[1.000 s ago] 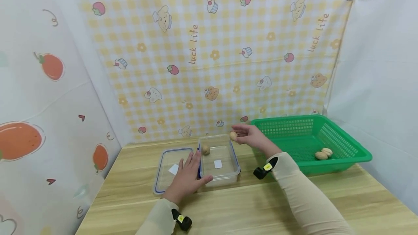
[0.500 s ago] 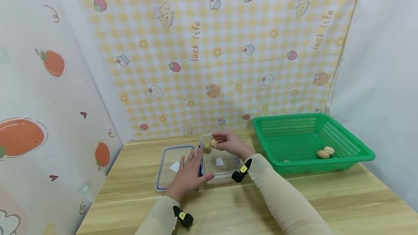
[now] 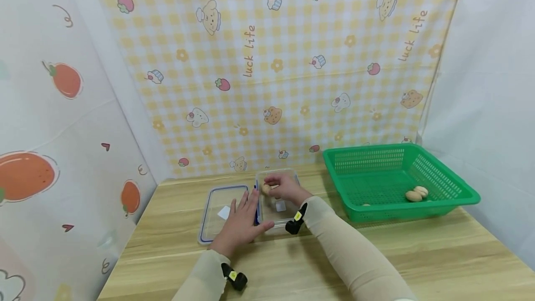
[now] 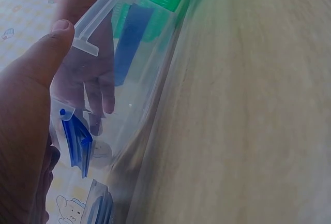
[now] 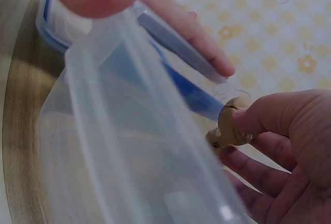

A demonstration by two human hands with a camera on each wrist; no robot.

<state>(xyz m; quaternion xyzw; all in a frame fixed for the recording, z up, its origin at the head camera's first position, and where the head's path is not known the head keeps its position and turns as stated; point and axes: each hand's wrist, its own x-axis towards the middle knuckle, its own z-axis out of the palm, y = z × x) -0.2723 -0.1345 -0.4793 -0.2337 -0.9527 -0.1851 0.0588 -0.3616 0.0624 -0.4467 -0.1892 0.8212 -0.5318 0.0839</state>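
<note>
A clear plastic food box point(image 3: 273, 228) with blue-edged clips stands on the table. My left hand point(image 3: 238, 230) lies along its left edge with fingers straight, the thumb point(image 4: 49, 48) reaching over the near rim. Inside the box's left part, my right hand point(image 3: 286, 188) pinches a tan walnut point(image 5: 235, 120) between thumb and fingers. Just below it, in the right wrist view, another walnut point(image 5: 212, 137) shows, partly hidden by the held one. To the left of the box lies its clear lid point(image 3: 209, 215), blue seal round the rim.
A green slotted basket point(image 3: 418, 207) stands at the right, with a few walnuts point(image 3: 414, 196) in it. A patterned cloth point(image 3: 292, 82) hangs behind the wooden table point(image 3: 284, 273). A small white label point(image 3: 280, 206) shows on the box's bottom.
My right hand has brought the walnut leftward from beside the box's right rim, over it and down into the left part. The left hand stays at the box's left edge.
</note>
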